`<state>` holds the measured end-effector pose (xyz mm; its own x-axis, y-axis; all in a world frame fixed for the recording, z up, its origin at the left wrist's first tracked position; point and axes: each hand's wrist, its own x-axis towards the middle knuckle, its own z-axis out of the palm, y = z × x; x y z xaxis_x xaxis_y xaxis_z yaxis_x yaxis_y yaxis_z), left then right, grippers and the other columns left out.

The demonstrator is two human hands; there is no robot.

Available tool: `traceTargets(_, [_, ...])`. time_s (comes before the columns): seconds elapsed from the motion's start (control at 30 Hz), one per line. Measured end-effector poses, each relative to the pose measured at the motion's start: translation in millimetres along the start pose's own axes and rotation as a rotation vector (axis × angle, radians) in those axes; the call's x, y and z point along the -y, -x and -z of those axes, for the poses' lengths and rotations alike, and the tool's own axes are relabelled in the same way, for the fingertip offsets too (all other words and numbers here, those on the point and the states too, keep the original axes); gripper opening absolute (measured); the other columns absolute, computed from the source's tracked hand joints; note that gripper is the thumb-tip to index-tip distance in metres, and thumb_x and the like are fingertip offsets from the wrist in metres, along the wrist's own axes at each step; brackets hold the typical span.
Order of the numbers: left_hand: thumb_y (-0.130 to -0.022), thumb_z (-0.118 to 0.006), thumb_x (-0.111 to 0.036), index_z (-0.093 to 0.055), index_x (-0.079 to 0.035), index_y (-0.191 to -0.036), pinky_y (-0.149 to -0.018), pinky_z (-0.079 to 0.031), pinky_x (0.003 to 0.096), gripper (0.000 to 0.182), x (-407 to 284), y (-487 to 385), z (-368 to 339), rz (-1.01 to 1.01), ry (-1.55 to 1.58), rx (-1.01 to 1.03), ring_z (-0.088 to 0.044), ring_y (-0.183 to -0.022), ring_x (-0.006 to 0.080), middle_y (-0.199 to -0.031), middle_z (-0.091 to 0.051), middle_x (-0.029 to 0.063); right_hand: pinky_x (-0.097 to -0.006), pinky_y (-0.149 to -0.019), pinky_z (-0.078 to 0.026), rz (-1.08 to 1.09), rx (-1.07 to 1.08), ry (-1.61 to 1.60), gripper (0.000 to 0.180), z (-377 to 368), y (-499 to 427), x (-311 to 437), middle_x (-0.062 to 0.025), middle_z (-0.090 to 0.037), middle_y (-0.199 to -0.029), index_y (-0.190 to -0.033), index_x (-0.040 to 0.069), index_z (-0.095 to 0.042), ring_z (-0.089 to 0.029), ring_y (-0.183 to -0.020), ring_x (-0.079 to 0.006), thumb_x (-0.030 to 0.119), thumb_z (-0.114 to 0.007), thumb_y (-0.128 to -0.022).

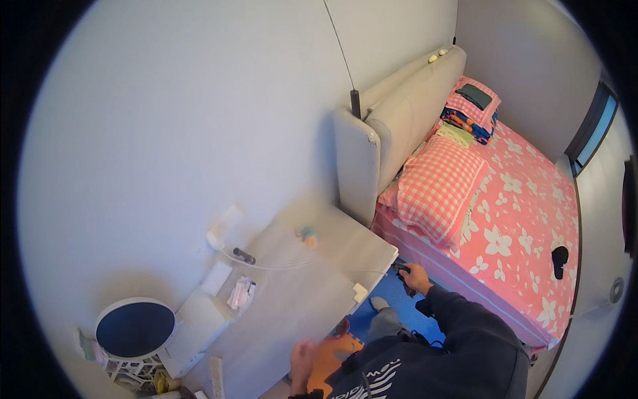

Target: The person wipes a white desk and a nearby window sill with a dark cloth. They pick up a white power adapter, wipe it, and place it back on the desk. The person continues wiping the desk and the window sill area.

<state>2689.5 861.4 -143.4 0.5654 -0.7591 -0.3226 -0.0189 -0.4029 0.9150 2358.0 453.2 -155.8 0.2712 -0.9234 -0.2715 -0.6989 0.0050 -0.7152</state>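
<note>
My right hand (418, 280) is closed around a dark object (409, 285), black and partly hidden by the fingers, between the desk corner and the bed's side. What exactly it is, I cannot tell. My left hand (301, 358) hangs by the front edge of the pale desk (294, 309). Motion blurs its fingers, and nothing is plainly seen in it. Across the desktop runs a white cable (279, 267), beside a short black cylinder (244, 256). A small multicoloured item (306, 236) lies farther back, and a white block (359, 293) sits at the desk's front edge.
The bed (513, 239) with a checked pillow (441, 184) and padded headboard (413, 134) borders the right. A black cap (559, 262) lies on it. Left on the desk are a plastic packet (241, 295), white box (202, 326) and round mirror (135, 329). An orange mat (324, 366) covers part of the blue floor (389, 294).
</note>
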Motion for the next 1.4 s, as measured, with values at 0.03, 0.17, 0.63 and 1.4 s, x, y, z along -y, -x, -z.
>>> traceTargets(0.03, [-0.108, -0.062, -0.022, -0.065, 0.0, -0.133, -0.081, -0.06, 0.0311, 0.033, 1.2, -7.4, -5.1, -0.017, -0.024, 0.007, -0.075, -0.096, 0.0192, -0.113, -0.077, 0.0131, -0.0478, -0.086, -0.057, -0.005, -0.038, -0.003, 0.03, 1.1, -10.4, 4.1, -0.0222, -0.077, -0.1, -0.118, 0.006, -0.077, -0.074, -0.097, -0.0402, 0.026, -0.074, -0.096])
traceTargets(0.17, [-0.109, -0.062, -0.022, -0.064, 0.001, -0.133, -0.081, -0.06, 0.0312, 0.033, -19.5, -41.4, -41.8, 0.018, -0.075, -0.009, -0.075, -0.096, 0.0196, -0.113, -0.076, 0.0132, -0.0471, -0.091, -0.056, 0.105, -0.126, -0.04, 0.033, 9.1, -70.0, 9.9, -0.0231, -0.076, -0.108, -0.122, 0.004, -0.075, -0.073, -0.103, -0.0404, 0.027, -0.073, -0.098])
traceTargets(0.63, [-0.107, -0.066, -0.024, -0.072, -0.003, -0.118, -0.074, -0.057, 0.0322, 0.024, -153.9, -122.0, -161.5, 0.272, -0.219, -0.202, -0.072, -0.08, 0.0158, -0.086, -0.076, 0.0081, -0.047, -0.105, -0.051, 0.265, 0.225, -0.007, 0.046, 31.4, -255.5, -3.6, -0.0228, -0.067, -0.124, -0.134, 0.006, -0.067, -0.065, -0.12, -0.0419, 0.02, -0.079, -0.091])
traceTargets(1.4, [-0.101, -0.065, -0.013, -0.063, -0.005, -0.094, -0.05, -0.041, 0.035, 0.01, -29.9, -129.5, -167.2, 0.049, -0.739, -0.78, -0.054, -0.053, 0.0205, -0.071, -0.062, 0.0072, -0.059, -0.127, -0.022, 0.655, -0.014, 0.256, 0.067, -341.9, -461.9, -10.5, -0.0229, -0.032, -0.171, -0.164, 0.003, -0.035, -0.031, -0.158, -0.0423, 0.007, -0.056, -0.1])
